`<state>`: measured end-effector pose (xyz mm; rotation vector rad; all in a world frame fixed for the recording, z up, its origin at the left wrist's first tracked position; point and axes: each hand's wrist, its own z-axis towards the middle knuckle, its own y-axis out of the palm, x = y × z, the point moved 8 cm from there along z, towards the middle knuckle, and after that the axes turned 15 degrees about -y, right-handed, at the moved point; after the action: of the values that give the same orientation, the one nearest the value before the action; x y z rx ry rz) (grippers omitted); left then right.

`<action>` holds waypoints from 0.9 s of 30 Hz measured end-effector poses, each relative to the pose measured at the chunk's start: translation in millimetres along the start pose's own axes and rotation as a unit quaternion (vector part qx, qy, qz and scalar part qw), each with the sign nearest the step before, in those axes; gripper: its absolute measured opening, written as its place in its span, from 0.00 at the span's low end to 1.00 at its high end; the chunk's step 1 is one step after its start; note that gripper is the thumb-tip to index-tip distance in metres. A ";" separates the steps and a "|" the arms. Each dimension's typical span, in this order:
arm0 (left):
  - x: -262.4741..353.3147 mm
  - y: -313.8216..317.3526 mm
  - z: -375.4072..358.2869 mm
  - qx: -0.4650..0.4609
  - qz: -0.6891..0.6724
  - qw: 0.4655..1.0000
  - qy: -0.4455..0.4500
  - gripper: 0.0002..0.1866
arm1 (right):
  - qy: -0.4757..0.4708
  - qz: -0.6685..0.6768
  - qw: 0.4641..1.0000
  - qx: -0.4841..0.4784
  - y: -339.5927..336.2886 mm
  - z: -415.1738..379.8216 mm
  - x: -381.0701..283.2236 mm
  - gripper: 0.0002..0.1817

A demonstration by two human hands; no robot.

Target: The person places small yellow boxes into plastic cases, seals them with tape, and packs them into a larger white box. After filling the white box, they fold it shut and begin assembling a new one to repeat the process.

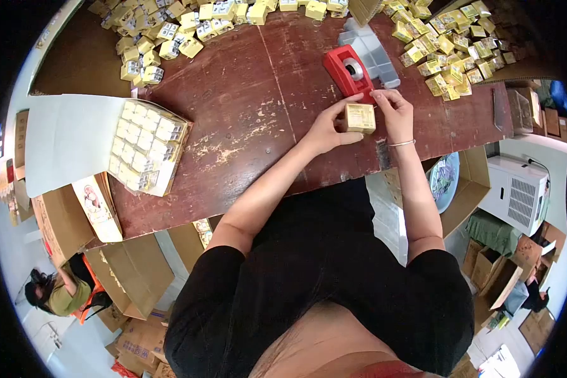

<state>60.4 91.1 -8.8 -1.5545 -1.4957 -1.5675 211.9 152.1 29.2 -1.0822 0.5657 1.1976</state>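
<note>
My left hand [329, 130] is closed around a small yellow box [360, 118], held over the table's front part with its printed side up. Just to the right, my right hand [397, 118] has its thumb and forefinger pinched together at the near end of a red tape dispenser [337, 68]. Whatever is between those fingertips is too small to make out. The dispenser carries a roll of tape [354, 68] and stands right beyond both hands. A translucent plastic tray [373, 51] lies against its far right side.
Many small yellow boxes [169, 48] are heaped at the back left, and more yellow boxes [450, 60] at the back right. An open display carton [146, 148] holding rows of wrapped pieces stands on the left of the worn red table [233, 101]. Another person [63, 295] sits at lower left.
</note>
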 end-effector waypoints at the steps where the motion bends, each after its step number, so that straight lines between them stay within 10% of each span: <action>1: -0.6 3.7 2.8 -0.012 0.042 0.999 0.007 0.43 | 0.044 0.054 0.998 0.005 1.0 -3.2 2.0 0.07; 8: 13.6 5.8 8.3 -0.036 0.229 0.970 0.075 0.38 | 0.317 0.219 0.923 -0.004 -8.4 -33.3 18.8 0.07; 14: 20.1 6.9 6.8 -0.061 0.196 0.976 0.075 0.37 | 0.322 0.193 0.927 -0.018 0.8 -54.3 54.9 0.07; 16: 19.3 5.9 4.1 -0.050 0.210 0.973 0.076 0.38 | 0.126 0.008 0.992 -0.006 -10.9 -38.0 44.8 0.09; 21: 9.7 -12.4 -19.5 0.047 0.209 0.977 -0.004 0.37 | 0.077 -0.080 0.994 -0.009 -31.5 -52.9 16.9 0.08; 23: 27.2 -28.3 -41.7 0.213 0.263 0.937 0.083 0.32 | 0.246 0.216 0.945 0.009 -3.1 -65.3 -9.7 0.07; 27: 46.3 -33.9 -62.8 0.302 0.339 0.880 0.140 0.31 | 0.307 0.330 0.892 -0.037 51.2 -82.2 -38.6 0.07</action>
<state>-5.7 61.4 35.9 -1.2109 -0.9704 -0.7672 166.4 60.6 8.2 -1.3968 1.4796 1.4481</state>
